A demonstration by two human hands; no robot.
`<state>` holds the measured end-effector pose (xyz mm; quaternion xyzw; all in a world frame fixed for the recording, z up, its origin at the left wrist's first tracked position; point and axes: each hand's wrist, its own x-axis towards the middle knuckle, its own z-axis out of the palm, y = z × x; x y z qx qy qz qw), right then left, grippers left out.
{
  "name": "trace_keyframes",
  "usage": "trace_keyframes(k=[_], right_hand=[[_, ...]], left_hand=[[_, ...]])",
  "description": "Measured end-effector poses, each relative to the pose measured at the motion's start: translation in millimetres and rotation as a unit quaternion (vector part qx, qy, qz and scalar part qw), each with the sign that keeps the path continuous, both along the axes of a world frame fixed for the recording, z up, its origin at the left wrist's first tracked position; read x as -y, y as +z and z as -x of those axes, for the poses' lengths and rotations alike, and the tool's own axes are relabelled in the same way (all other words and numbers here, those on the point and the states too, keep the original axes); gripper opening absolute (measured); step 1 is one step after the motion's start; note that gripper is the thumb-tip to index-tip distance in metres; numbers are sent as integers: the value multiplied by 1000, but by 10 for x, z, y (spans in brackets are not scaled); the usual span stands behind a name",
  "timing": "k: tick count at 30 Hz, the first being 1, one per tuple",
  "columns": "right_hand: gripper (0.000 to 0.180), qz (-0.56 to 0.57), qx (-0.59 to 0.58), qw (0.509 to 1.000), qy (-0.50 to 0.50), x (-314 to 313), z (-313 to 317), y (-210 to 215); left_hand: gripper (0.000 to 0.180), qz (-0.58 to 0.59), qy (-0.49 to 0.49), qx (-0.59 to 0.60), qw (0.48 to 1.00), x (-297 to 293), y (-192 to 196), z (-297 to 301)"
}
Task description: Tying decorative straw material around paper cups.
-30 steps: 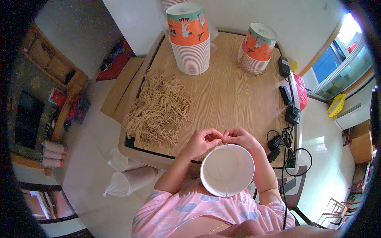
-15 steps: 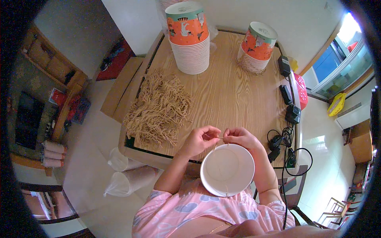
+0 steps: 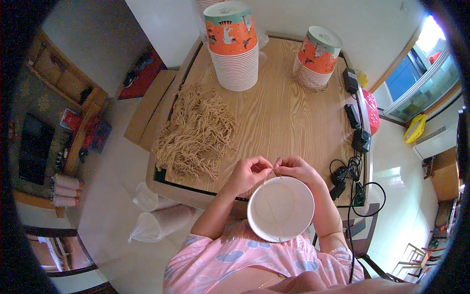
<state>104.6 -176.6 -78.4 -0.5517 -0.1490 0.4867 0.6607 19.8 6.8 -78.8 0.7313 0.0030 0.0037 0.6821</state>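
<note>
A white paper bucket (image 3: 289,208) rests in front of my body at the table's near edge, its open mouth facing up. A thin tan paper cord (image 3: 265,185) runs at its far rim, and a bit of cord shows at the near rim too. Just beyond the far rim, my left hand (image 3: 249,174) pinches the cord between thumb and forefinger. My right hand (image 3: 293,169) pinches the cord as well, its fingertips almost touching the left ones. The fingers hide most of the cord between them.
A loose pile of tan cords (image 3: 198,134) lies on the left of the wooden table (image 3: 274,117). Upside-down bucket stacks, one tall (image 3: 235,68) and one short (image 3: 318,59), stand farther back. Black adapters (image 3: 361,141) and tangled cables line the right edge. Bagged bucket stacks (image 3: 161,223) lie on the floor.
My two hands have come slightly closer together, and the stretch of cord between their fingertips is shorter. The bucket stays in nearly the same place.
</note>
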Motion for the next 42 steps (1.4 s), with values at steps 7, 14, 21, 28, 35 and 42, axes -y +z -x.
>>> trace_keyframes(k=[7, 14, 21, 28, 35, 42], right_hand=[[11, 24, 33, 999, 6, -35, 24, 23], [11, 17, 27, 999, 4, -45, 17, 38], [8, -3, 41, 999, 9, -54, 13, 57], [7, 16, 52, 998, 10, -45, 7, 37], [9, 36, 54, 998, 8, -5, -23, -55], [8, 29, 50, 998, 14, -22, 4, 17]], left_hand=[[8, 14, 13, -18, 1000, -7, 15, 1], [10, 25, 22, -18, 999, -10, -48, -1], [10, 36, 23, -14, 999, -10, -54, 3], [8, 42, 27, -21, 999, 7, -33, 8], [8, 58, 8, -6, 998, 36, -31, 13], [9, -11, 14, 27, 999, 12, -41, 30]])
